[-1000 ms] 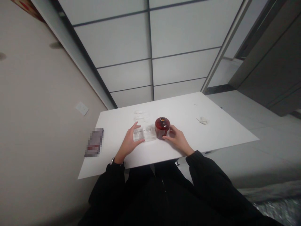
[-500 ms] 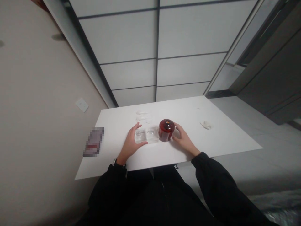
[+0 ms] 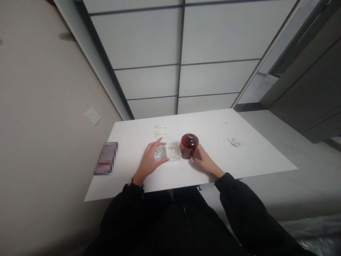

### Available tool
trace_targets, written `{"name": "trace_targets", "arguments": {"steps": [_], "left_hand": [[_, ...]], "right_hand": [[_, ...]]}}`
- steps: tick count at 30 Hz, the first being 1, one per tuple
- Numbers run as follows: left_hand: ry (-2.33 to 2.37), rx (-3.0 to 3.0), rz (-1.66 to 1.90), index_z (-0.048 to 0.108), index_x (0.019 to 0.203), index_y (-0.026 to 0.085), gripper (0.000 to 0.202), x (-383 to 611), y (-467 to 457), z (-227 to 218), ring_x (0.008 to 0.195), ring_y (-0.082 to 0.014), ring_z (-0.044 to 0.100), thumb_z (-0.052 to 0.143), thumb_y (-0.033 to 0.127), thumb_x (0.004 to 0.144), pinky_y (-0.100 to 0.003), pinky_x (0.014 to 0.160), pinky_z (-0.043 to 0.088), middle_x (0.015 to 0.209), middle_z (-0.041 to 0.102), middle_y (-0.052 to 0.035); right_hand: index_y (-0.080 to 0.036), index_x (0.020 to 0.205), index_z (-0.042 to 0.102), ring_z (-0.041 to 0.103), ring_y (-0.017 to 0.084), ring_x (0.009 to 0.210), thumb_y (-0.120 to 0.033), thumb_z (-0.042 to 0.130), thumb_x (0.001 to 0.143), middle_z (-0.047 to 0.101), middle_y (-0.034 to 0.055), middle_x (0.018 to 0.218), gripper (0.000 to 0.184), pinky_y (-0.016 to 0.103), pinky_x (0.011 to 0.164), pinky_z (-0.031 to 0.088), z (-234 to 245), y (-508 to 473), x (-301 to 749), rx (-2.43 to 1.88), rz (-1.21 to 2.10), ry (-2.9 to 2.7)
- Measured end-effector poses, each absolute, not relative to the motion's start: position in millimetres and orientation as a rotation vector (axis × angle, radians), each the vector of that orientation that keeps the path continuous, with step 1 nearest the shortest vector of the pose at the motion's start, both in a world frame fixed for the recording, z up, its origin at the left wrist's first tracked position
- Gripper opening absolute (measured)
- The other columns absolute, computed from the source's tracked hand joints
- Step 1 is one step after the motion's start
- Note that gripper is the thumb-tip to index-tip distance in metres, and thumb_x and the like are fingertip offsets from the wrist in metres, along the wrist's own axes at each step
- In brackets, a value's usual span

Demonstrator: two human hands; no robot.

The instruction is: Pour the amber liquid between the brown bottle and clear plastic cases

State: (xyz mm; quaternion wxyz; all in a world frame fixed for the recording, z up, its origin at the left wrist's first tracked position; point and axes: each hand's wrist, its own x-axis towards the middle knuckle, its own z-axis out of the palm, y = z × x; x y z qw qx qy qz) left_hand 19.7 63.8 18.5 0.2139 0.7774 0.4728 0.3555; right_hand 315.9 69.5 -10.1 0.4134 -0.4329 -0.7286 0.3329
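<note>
A transparent rectangular block (image 3: pixel 170 152) lies on the white table (image 3: pixel 213 167), and my left hand (image 3: pixel 151 158) grips its left end between thumb and fingers. To its right stands a glossy dark red round jar (image 3: pixel 189 145), leaning slightly, with a small pale spot on its top. My right hand (image 3: pixel 205 163) presses against the jar's lower right side, and the fingers are partly hidden behind it. The jar touches or nearly touches the block's right end; I cannot tell which.
Small transparent pieces (image 3: pixel 162 130) lie beyond the block. A crumpled white tissue (image 3: pixel 234 142) is at the table's right. A pixelated flat object (image 3: pixel 106 158) sits at the left edge, next to a wall with a socket plate (image 3: pixel 93 116). The floor lies beyond the right edge.
My right hand has moved from beside the jar to against its lower side, and the jar now leans slightly. The left hand stays on the block. The view has shifted a little.
</note>
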Motion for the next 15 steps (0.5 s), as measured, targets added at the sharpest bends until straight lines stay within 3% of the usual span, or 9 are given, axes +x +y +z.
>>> {"name": "trace_targets", "arguments": {"steps": [3,6,8,10,13,15], "left_hand": [[1.313,2.159,0.976,0.036,0.161,0.033,0.095,19,64,19,0.136,-0.0321,0.055,0.089,0.035,0.082,-0.055,0.120,0.040,0.143,0.067,-0.0079],[1.284,2.148,0.959,0.035,0.162,0.033,0.099,18,65,22,0.137,-0.0318,0.056,0.091,0.036,0.080,-0.054,0.121,0.040,0.149,0.063,-0.0089],[1.262,2.131,0.963,0.035,0.162,0.033,0.101,17,66,24,0.136,-0.0313,0.057,0.092,0.036,0.078,-0.053,0.120,0.041,0.150,0.062,-0.0095],[1.253,2.124,0.963,0.036,0.161,0.032,0.100,17,67,26,0.135,-0.0312,0.058,0.093,0.036,0.078,-0.053,0.120,0.042,0.149,0.063,-0.0096],[1.256,2.151,0.950,0.039,0.159,0.031,0.096,18,70,28,0.133,-0.0314,0.059,0.092,0.036,0.079,-0.053,0.118,0.043,0.143,0.068,-0.0086],[1.262,2.180,0.952,0.044,0.157,0.030,0.089,18,72,27,0.130,-0.0309,0.061,0.090,0.036,0.081,-0.053,0.116,0.046,0.139,0.071,-0.0080]], "right_hand": [[-0.025,0.136,0.060,0.059,0.036,0.134,-0.042,0.068,0.081,0.065,0.0125,0.141,0.058,0.057,0.117,0.043,-12,71,324,-1.162,0.747,-1.655],[-0.023,0.103,0.065,0.065,0.031,0.112,-0.053,0.057,0.093,0.070,0.0105,0.111,0.032,0.052,0.105,0.050,-13,80,337,-1.276,0.621,-1.482],[-0.025,0.076,0.055,0.061,0.025,0.082,-0.062,0.044,0.100,0.061,0.0049,0.080,0.045,0.044,0.083,0.053,-13,90,345,-1.320,0.579,-1.398],[-0.028,0.062,0.036,0.044,0.019,0.058,-0.071,0.039,0.101,0.039,-0.0022,0.059,0.058,0.037,0.061,0.044,-13,103,349,-1.354,0.551,-1.322],[-0.031,0.061,0.018,0.024,0.014,0.048,-0.078,0.032,0.100,0.019,-0.0069,0.052,0.063,0.032,0.049,0.027,-13,120,346,-1.356,0.559,-1.287],[-0.030,0.060,0.021,0.025,0.014,0.049,-0.077,0.033,0.101,0.022,-0.0065,0.052,0.063,0.032,0.050,0.026,-12,127,341,-1.338,0.568,-1.317]]}}
